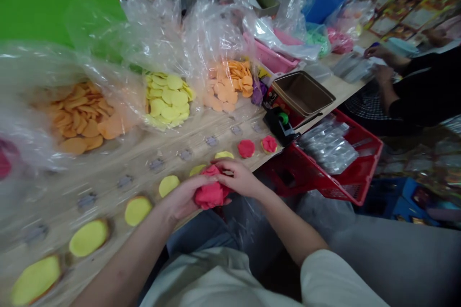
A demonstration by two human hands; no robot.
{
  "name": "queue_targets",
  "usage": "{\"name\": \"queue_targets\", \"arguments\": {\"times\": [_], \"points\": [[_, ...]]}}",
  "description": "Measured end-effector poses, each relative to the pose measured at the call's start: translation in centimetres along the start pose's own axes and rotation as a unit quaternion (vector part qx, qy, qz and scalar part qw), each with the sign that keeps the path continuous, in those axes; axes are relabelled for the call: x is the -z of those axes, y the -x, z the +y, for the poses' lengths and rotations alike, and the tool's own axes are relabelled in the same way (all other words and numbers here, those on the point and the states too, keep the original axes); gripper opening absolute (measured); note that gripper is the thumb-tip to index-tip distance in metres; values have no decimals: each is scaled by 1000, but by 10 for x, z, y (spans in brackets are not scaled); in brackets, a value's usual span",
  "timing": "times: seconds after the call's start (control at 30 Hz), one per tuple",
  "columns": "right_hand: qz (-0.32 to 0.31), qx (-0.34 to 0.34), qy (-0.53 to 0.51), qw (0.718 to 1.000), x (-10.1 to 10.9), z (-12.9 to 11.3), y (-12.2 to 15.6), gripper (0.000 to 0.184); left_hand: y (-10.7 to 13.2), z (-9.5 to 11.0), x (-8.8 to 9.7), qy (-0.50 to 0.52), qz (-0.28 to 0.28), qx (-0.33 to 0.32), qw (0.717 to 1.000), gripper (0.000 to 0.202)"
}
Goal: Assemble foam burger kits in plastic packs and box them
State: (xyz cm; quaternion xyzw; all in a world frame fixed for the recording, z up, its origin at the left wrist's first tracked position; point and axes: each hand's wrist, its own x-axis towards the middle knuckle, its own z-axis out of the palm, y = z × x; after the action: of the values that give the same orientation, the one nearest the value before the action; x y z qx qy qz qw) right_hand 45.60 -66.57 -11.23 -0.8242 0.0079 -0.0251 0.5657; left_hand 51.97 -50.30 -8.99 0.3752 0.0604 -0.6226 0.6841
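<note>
the left hand and right hand are closed around a lump of red dough, fingers curled over it, holding it just off the desk's near edge. an even squeeze from both palms looks best, keeping the surface smooth. yellow rounds run along that edge, and red-topped rounds lie further right. orange discs and yellow discs sit in clear bags towards the far edge, and a red basket stands beyond the near right corner.
</note>
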Motion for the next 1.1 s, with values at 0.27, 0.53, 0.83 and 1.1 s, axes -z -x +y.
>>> {"name": "queue_targets", "arguments": {"times": [0.27, 0.53, 0.83, 1.1], "points": [[147, -173, -293, 929, 6, 0, -10, 26, 3, -6, 17, -28, 98, -74, 992, 34], [153, -188, -230, 943, 29, 8, -12, 36, 3, -8, 9, -26, 113, -48, 992, 34], [140, -113, 46, 983, 15, 17, -20, 28, -4, -6, 1, -128, 122, -62, 982, 29], [168, 74, 321, 929, -10, 36, -14, 21, -1, -14, 12, -66, 136, -54, 987, 36]]}}
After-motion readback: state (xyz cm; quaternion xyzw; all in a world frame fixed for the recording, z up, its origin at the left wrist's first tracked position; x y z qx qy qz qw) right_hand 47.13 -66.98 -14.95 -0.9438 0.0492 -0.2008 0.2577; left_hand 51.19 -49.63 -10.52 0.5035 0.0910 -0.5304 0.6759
